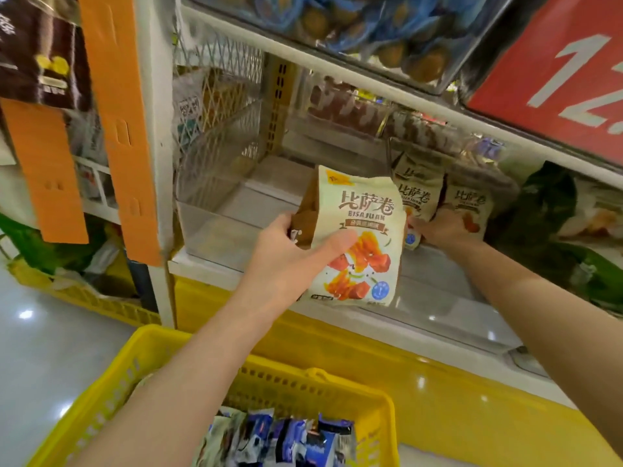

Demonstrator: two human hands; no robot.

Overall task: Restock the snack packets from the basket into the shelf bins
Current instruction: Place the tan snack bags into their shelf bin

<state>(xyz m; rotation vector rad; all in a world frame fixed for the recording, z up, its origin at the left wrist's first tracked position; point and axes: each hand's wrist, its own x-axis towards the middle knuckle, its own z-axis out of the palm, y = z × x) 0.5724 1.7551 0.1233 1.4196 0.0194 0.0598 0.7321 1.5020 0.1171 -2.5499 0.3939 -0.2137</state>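
My left hand grips a cream snack packet printed with brown lettering and orange food pictures, held upright in front of the clear shelf bin. Deeper in the bin, my right hand holds matching packets standing at the right side. The bin's left half is bare. Below, the yellow basket holds several blue and white packets, partly hidden by my left forearm.
A red price sign hangs at upper right. Blue-wrapped snacks fill the bin above. Green packets sit right of the bin. Orange hanging strips and a second yellow basket stand at left on the shiny floor.
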